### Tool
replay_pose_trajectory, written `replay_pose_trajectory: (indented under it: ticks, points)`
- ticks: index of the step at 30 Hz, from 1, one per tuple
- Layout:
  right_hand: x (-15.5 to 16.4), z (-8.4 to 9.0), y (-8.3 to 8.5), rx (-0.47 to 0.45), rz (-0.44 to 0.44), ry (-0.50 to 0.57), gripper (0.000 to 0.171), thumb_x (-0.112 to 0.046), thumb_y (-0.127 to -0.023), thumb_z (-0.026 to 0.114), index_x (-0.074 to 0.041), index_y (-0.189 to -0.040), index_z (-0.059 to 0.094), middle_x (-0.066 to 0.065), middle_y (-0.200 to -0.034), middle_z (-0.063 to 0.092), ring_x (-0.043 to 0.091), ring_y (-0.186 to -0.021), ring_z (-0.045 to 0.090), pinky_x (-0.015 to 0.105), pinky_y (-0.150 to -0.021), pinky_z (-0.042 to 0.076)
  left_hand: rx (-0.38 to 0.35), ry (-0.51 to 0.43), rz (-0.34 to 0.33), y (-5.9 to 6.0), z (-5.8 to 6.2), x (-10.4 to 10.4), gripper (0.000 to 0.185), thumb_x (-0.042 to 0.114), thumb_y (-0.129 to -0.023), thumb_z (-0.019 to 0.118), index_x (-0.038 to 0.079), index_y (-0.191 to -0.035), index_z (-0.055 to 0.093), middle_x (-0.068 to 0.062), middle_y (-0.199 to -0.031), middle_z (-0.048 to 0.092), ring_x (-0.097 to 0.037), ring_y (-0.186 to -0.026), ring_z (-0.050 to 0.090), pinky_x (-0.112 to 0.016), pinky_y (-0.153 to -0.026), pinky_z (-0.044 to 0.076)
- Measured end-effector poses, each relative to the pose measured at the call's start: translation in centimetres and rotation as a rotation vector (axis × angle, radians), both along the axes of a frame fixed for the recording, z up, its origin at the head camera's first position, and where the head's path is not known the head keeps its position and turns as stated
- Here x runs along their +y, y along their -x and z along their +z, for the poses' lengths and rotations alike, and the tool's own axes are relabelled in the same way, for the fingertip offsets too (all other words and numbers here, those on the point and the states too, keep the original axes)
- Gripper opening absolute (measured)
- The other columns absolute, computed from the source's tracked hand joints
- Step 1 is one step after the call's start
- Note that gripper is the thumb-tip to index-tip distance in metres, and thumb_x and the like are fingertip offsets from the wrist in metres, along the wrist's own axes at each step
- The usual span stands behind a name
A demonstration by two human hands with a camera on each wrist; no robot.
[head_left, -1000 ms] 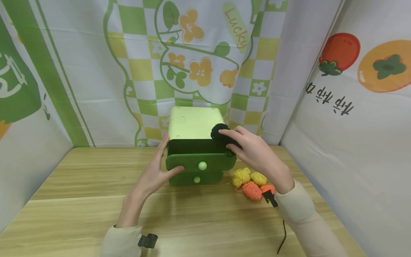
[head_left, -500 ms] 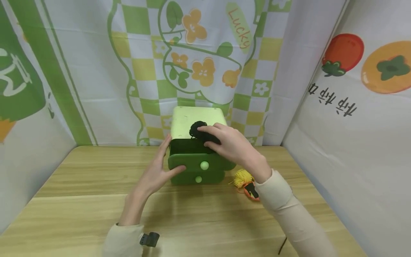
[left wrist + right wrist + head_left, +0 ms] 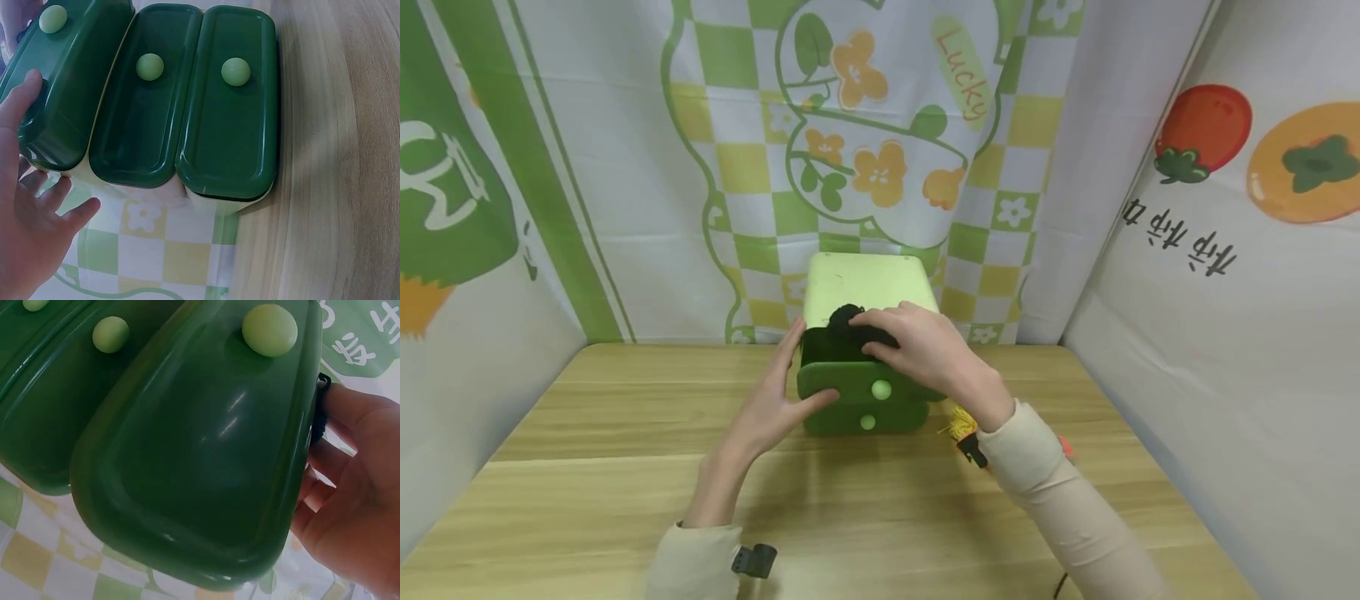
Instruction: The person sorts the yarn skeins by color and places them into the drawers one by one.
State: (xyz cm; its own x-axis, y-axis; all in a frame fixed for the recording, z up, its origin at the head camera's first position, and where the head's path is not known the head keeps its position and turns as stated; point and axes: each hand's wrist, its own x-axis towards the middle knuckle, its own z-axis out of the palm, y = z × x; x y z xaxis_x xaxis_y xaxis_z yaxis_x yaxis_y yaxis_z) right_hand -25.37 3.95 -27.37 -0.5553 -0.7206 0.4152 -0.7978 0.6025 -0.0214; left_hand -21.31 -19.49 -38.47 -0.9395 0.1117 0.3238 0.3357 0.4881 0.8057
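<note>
Sleeves come first from where I stand, both arms reaching forward across the wooden desk (image 3: 625, 500). Just past the right wrist, partly hidden by it, a tuft of yellow yarn (image 3: 957, 425) and a sliver of orange lie on the desk beside the drawer unit. The left hand (image 3: 771, 404) rests open against the left end of the pulled-out top drawer (image 3: 850, 392), thumb on its dark green front and fingers straight up along the side, steadying it. The right hand (image 3: 925, 350) has its grip closed around a black yarn ball (image 3: 844, 321), held right at the drawer's opening, low over its back edge. The pale green drawer unit (image 3: 865, 283) stands behind, against the checked backdrop.

By my judgement, this is the dropping-in step: the ball is over the opening but not released. The next move would call for lowering it fully inside, loosening the fingers, and drawing the hand clear before the drawer is pushed shut.

Compared with a second ago, the right hand has carried the ball from the unit's right top corner leftward and down to the opening. The left hand has not moved.
</note>
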Motion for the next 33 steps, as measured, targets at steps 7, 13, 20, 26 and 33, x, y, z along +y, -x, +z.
replay_pose_trajectory:
  ticks: [7,13,20,26,33]
  points:
    - [-0.5,-0.2,0.1,-0.006,0.01,-0.033,0.03,-0.028,-0.095,0.068,-0.025,-0.125,0.069,-0.007,-0.106,0.074,0.015,-0.078,0.053,0.028,-0.066,0.049,0.001,0.0,-0.007,0.1,0.1,0.0,0.106,0.055,-0.083,0.075,0.045,-0.157,-0.001,0.017,-0.166,-0.002,-0.035,-0.152,0.017,-0.064,-0.118,0.027]
    - [-0.9,-0.2,0.0,-0.041,0.029,-0.047,0.027,-0.026,-0.099,0.064,-0.023,-0.125,0.069,-0.006,-0.111,0.074,0.017,-0.08,0.058,0.03,-0.07,0.051,-0.001,0.002,-0.012,0.2,0.1,0.1,0.106,0.055,-0.083,0.074,0.045,-0.157,-0.001,0.016,-0.166,-0.003,-0.033,-0.153,0.015,-0.063,-0.118,0.028]
    - [-1.1,-0.4,-0.1,-0.077,0.043,-0.051,0.027,-0.022,-0.101,0.06,-0.021,-0.126,0.069,-0.005,-0.115,0.073,0.016,-0.085,0.06,0.034,-0.082,0.052,0.017,0.01,-0.011,0.3,-0.1,0.0,0.107,0.052,-0.083,0.075,0.042,-0.159,-0.001,0.015,-0.166,-0.002,-0.031,-0.154,0.013,-0.06,-0.12,0.027]
    - [-1.1,-0.6,-0.1,-0.05,0.063,-0.033,0.025,-0.022,-0.1,0.06,-0.022,-0.123,0.071,-0.002,-0.111,0.072,0.017,-0.096,0.067,0.037,-0.092,0.052,0.023,0.01,-0.013,0.3,-0.1,0.0,0.107,0.051,-0.084,0.075,0.042,-0.158,-0.001,0.01,-0.168,-0.002,-0.032,-0.154,0.014,-0.062,-0.119,0.027]
    - [-0.7,-1.0,-0.2,-0.044,0.071,0.007,0.024,-0.027,-0.1,0.061,-0.024,-0.121,0.073,-0.003,-0.113,0.071,0.015,-0.099,0.066,0.035,-0.089,0.052,0.009,0.008,-0.016,0.3,-0.1,0.1,0.107,0.051,-0.084,0.075,0.045,-0.157,-0.002,0.011,-0.167,-0.004,-0.036,-0.153,0.014,-0.064,-0.118,0.027]
